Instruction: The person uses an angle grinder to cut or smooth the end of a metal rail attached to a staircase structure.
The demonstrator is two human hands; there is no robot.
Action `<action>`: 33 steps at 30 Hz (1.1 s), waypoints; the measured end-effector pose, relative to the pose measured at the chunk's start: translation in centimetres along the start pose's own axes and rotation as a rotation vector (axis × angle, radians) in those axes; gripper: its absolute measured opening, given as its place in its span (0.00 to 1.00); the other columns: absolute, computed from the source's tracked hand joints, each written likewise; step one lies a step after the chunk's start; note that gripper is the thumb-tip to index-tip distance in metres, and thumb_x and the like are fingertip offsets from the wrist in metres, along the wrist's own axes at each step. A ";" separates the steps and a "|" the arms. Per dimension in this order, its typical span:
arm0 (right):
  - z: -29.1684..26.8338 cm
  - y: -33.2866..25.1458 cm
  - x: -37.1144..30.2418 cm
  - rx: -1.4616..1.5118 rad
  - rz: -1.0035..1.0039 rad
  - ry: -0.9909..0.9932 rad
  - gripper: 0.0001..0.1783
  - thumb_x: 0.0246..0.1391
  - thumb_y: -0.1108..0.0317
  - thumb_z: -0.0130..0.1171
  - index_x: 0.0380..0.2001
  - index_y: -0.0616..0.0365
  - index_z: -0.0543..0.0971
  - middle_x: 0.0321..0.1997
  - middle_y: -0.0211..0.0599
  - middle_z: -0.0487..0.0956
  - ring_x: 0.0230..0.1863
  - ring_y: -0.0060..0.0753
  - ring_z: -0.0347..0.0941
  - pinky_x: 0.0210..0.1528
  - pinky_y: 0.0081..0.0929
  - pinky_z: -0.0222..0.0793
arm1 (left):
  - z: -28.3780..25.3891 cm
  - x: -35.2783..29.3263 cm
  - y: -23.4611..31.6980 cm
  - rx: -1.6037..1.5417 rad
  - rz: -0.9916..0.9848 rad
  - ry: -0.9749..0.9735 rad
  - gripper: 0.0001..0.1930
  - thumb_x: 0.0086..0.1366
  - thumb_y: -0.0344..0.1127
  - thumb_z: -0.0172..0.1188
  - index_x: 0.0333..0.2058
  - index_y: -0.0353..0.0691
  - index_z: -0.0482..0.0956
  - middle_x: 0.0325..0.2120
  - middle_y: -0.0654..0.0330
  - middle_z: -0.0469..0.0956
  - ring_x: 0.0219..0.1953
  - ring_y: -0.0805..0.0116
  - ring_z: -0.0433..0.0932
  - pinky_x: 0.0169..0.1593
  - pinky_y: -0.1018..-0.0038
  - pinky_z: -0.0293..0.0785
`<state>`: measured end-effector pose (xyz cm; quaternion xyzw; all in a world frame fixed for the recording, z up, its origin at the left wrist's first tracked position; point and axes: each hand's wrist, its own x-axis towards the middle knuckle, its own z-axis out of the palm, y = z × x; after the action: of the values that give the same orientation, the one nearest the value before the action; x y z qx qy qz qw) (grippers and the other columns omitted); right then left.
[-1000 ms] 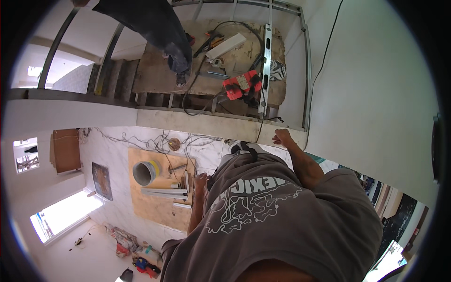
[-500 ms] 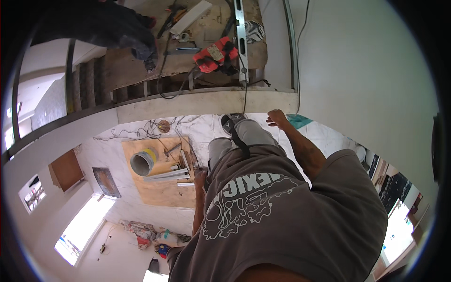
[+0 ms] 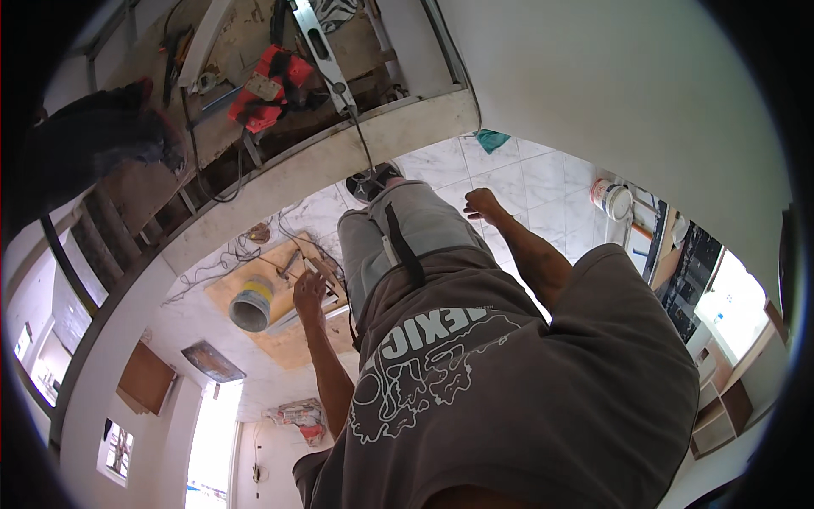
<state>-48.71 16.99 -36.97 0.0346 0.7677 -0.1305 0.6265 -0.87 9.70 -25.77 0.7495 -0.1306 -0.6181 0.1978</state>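
Note:
My left hand (image 3: 310, 294) is out to the side, fingers loosely bent and apart, with nothing seen in it. Behind and below it, a wooden board (image 3: 222, 293) lies on the floor. On the board are a grey bucket with a yellow band (image 3: 252, 304), a hammer (image 3: 289, 264) and pale strips partly hidden by my hand. In front of my right hip hangs my right hand (image 3: 482, 206), fingers loosely curled with small gaps, holding nothing visible. A black strap (image 3: 402, 244) hangs over my grey trousers.
A raised platform edge (image 3: 322, 157) crosses ahead, bearing a red tool case (image 3: 271, 88) and a spirit level (image 3: 325, 55). A person in dark clothes (image 3: 102, 153) is at the left. Cables (image 3: 199, 276) trail over the floor. A white bucket (image 3: 612, 199) stands right.
My view has turned right, so the platform and its tools sit further left. My left hand has swung forward, away from my hip. The white bucket at right now shows fully.

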 end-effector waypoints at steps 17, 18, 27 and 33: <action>2.5 -10.7 2.2 -0.212 -0.319 -0.101 0.16 0.59 0.61 0.54 0.44 0.62 0.76 0.41 0.40 0.79 0.43 0.38 0.81 0.42 0.41 0.80 | -3.2 -4.5 -11.6 0.019 -0.175 0.172 0.23 0.73 0.43 0.52 0.60 0.36 0.68 0.49 0.51 0.81 0.47 0.59 0.82 0.54 0.60 0.76; 3.4 -11.3 1.8 -0.238 -0.332 -0.122 0.16 0.59 0.61 0.54 0.44 0.62 0.76 0.41 0.40 0.79 0.43 0.38 0.81 0.42 0.41 0.80 | -3.6 -4.6 -13.0 -0.035 -0.178 0.190 0.23 0.73 0.43 0.52 0.60 0.36 0.68 0.49 0.51 0.80 0.47 0.59 0.82 0.55 0.60 0.75; 4.7 -12.4 3.3 -0.504 -0.376 -0.205 0.14 0.62 0.58 0.53 0.45 0.55 0.75 0.40 0.34 0.79 0.40 0.34 0.81 0.40 0.38 0.79 | -0.9 -0.6 -18.6 -0.213 -0.092 0.227 0.21 0.71 0.40 0.54 0.58 0.34 0.71 0.44 0.53 0.83 0.41 0.64 0.84 0.42 0.69 0.78; 3.0 -12.8 7.2 -0.729 -0.433 -0.078 0.15 0.62 0.59 0.52 0.44 0.57 0.77 0.38 0.33 0.79 0.38 0.32 0.81 0.38 0.36 0.80 | 0.7 3.7 -22.9 -0.245 -0.092 0.199 0.21 0.71 0.40 0.54 0.57 0.34 0.72 0.45 0.52 0.82 0.44 0.63 0.84 0.44 0.70 0.77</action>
<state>-50.19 3.15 -42.52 -0.3563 0.7288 0.0195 0.5844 -1.90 28.33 -39.62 0.7824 0.0006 -0.5605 0.2713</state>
